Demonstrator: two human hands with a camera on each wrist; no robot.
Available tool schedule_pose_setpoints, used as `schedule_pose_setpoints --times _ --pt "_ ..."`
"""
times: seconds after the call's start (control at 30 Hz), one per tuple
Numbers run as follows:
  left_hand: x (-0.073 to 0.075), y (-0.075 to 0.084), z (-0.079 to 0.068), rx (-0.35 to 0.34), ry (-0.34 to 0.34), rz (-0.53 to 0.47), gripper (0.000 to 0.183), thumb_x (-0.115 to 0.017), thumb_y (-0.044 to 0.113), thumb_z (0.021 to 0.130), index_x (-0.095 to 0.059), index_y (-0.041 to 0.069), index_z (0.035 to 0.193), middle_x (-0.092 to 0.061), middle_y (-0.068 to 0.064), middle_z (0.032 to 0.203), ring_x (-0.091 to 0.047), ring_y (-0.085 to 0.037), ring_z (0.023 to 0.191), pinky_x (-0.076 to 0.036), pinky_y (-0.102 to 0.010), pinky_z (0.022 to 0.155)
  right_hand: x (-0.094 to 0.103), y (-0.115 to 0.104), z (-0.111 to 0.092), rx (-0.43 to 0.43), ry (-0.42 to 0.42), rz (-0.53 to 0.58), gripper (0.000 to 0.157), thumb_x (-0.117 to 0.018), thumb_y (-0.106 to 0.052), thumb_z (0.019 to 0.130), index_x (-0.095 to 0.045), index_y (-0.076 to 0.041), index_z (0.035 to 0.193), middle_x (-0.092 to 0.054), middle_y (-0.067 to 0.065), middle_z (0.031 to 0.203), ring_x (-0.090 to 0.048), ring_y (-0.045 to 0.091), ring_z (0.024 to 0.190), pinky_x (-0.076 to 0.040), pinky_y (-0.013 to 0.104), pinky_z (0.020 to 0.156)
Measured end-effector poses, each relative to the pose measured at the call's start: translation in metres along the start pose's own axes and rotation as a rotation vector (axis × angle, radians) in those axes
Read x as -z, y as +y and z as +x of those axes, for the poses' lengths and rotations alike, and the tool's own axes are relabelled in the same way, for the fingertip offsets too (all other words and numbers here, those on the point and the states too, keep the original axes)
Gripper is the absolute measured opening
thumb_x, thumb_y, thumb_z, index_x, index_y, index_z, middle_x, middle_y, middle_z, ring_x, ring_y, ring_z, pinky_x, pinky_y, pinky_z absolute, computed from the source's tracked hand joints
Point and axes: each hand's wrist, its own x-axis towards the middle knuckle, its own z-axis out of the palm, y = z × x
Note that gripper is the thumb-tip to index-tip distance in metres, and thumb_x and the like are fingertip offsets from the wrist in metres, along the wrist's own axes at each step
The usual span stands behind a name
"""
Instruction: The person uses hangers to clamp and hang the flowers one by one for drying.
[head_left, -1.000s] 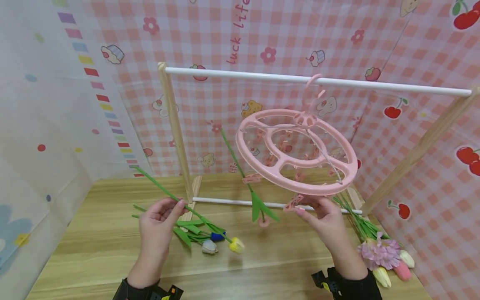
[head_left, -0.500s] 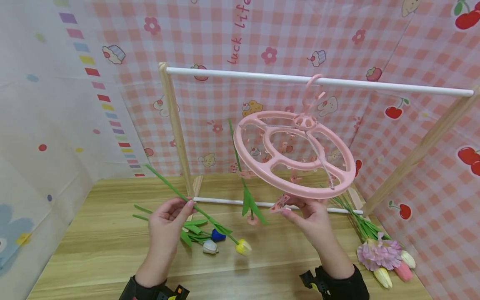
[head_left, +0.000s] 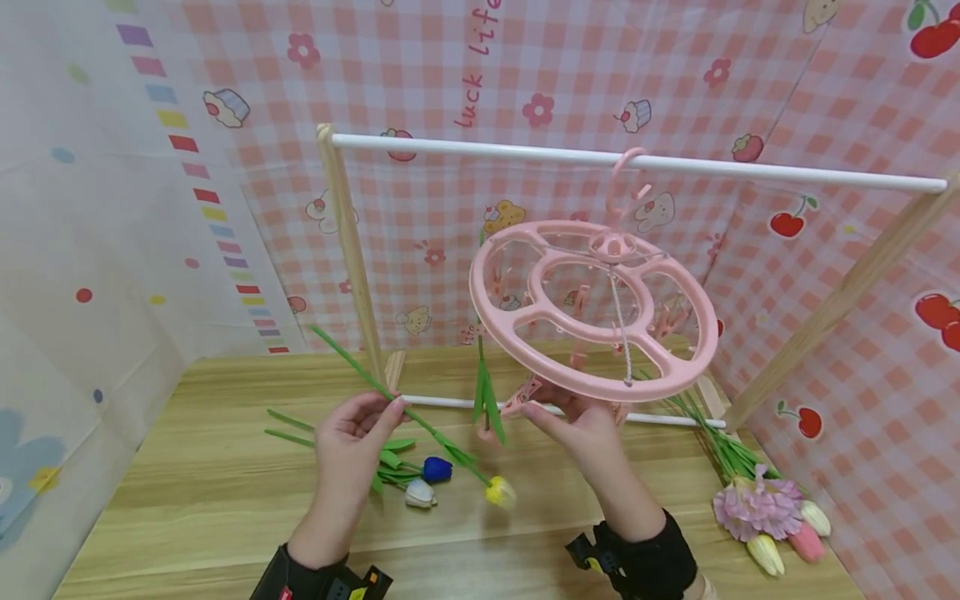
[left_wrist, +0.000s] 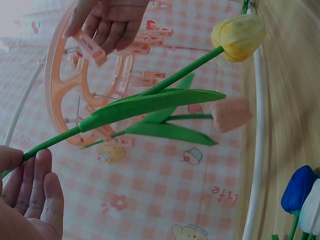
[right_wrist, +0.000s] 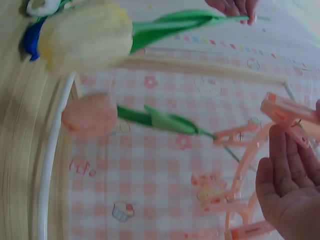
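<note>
My left hand (head_left: 351, 442) pinches the green stem of a yellow artificial tulip (head_left: 499, 492), whose bloom points down to the right. My right hand (head_left: 588, 429) holds a pink clothespin (head_left: 521, 396) under the near rim of a round pink clip hanger (head_left: 558, 373); in the right wrist view the clothespin (right_wrist: 287, 107) sits between thumb and fingers. The stem end and the clothespin are apart. A pink tulip (left_wrist: 232, 115) hangs bloom-down from another clip on the hanger, left of my right hand. Part of its stem is hidden behind the ring in the head view.
The hanger hooks over a white rod (head_left: 480, 150) between wooden posts (head_left: 348, 258). A blue tulip (head_left: 437, 469) and a white tulip (head_left: 420, 494) lie on the table behind my left hand. At right lies a bunch with a purple flower (head_left: 753, 508) and several tulips. A lower rod (head_left: 675, 419) runs behind.
My left hand has moved right with the yellow tulip. My right hand has drawn the clothespin left, and the hanger has turned, shifting the hanging pink tulip left.
</note>
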Motion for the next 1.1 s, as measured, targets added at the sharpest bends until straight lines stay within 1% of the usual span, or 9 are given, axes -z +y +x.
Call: schedule_pose_setpoints --times 0.03,0.2,0.37,0.53,0.63,0.77,0.87,0.97,1.1 --pt "-0.001 0.0 0.0 -0.003 0.0 -0.003 0.019 -0.069 0.003 0.081 -0.061 -0.013 0.089 -0.067 -0.011 0.083 -0.064 -0.022 0.069 -0.056 -0.027 0.067 -0.002 0.0 0.002 -0.013 0.003 -0.001 0.036 -0.069 0.002 0.08 -0.053 0.006 0.112 -0.065 0.009 0.095 -0.061 0.024 0.091 -0.054 0.03 0.077" --pt "-0.006 0.001 0.0 -0.007 0.005 -0.032 0.02 -0.069 0.004 0.081 -0.062 -0.013 0.09 -0.067 -0.013 0.084 -0.064 -0.026 0.07 -0.056 -0.029 0.067 -0.014 0.001 0.013 -0.007 -0.018 0.026 0.028 -0.067 -0.002 0.083 -0.055 0.007 0.106 -0.064 0.016 0.094 -0.061 0.028 0.09 -0.053 0.032 0.078" --pt "-0.011 0.001 0.0 -0.031 -0.016 -0.036 0.019 -0.067 0.002 0.082 -0.061 -0.014 0.09 -0.067 -0.013 0.084 -0.065 -0.023 0.07 -0.056 -0.028 0.067 -0.025 0.0 0.02 -0.068 0.026 0.087 0.028 -0.068 -0.003 0.082 -0.056 0.004 0.106 -0.065 0.012 0.094 -0.062 0.026 0.09 -0.054 0.028 0.073" --pt "-0.017 0.001 0.002 -0.039 -0.018 -0.029 0.02 -0.068 0.006 0.082 -0.063 -0.012 0.089 -0.067 -0.013 0.083 -0.065 -0.019 0.071 -0.056 -0.028 0.068 -0.032 -0.001 0.023 -0.072 0.042 0.13 0.029 -0.068 -0.001 0.081 -0.056 0.006 0.106 -0.065 0.011 0.093 -0.062 0.026 0.09 -0.054 0.029 0.076" --pt "-0.019 0.001 0.004 -0.048 -0.019 -0.028 0.02 -0.068 0.006 0.082 -0.063 -0.012 0.089 -0.067 -0.014 0.083 -0.065 -0.021 0.071 -0.056 -0.03 0.069 -0.033 -0.002 0.023 -0.094 -0.004 0.143 0.025 -0.067 -0.004 0.084 -0.057 0.005 0.105 -0.066 0.011 0.093 -0.062 0.027 0.09 -0.053 0.029 0.077" --pt "-0.022 0.0 0.006 -0.047 -0.03 -0.009 0.02 -0.067 0.006 0.084 -0.062 -0.012 0.091 -0.067 -0.013 0.085 -0.065 -0.023 0.072 -0.055 -0.029 0.071 -0.033 -0.003 0.022 -0.15 -0.025 0.15 0.024 -0.066 -0.009 0.086 -0.057 0.002 0.105 -0.067 0.009 0.093 -0.061 0.027 0.093 -0.051 0.027 0.077" --pt "-0.023 0.0 0.008 -0.037 -0.03 0.009 0.021 -0.068 0.01 0.084 -0.063 -0.009 0.091 -0.067 -0.012 0.084 -0.065 -0.025 0.073 -0.055 -0.028 0.07 -0.034 -0.005 0.022 -0.183 0.007 0.156 0.028 -0.068 -0.011 0.084 -0.056 0.0 0.108 -0.066 0.006 0.094 -0.061 0.025 0.095 -0.051 0.026 0.077" --pt "-0.025 0.001 0.009 -0.042 -0.035 0.012 0.021 -0.068 0.011 0.084 -0.063 -0.008 0.09 -0.067 -0.012 0.084 -0.064 -0.028 0.072 -0.055 -0.027 0.068 -0.035 -0.005 0.022 -0.179 0.031 0.18 0.033 -0.067 -0.007 0.084 -0.053 0.003 0.113 -0.065 0.007 0.097 -0.061 0.025 0.096 -0.052 0.027 0.079" --pt "-0.028 0.007 0.009 -0.051 -0.037 0.012 0.019 -0.067 0.008 0.084 -0.063 -0.01 0.09 -0.067 -0.014 0.085 -0.065 -0.023 0.072 -0.055 -0.025 0.066 -0.036 -0.005 0.023 -0.155 0.071 0.21 0.033 -0.066 0.0 0.083 -0.052 0.006 0.113 -0.065 0.007 0.096 -0.062 0.023 0.092 -0.053 0.029 0.079"
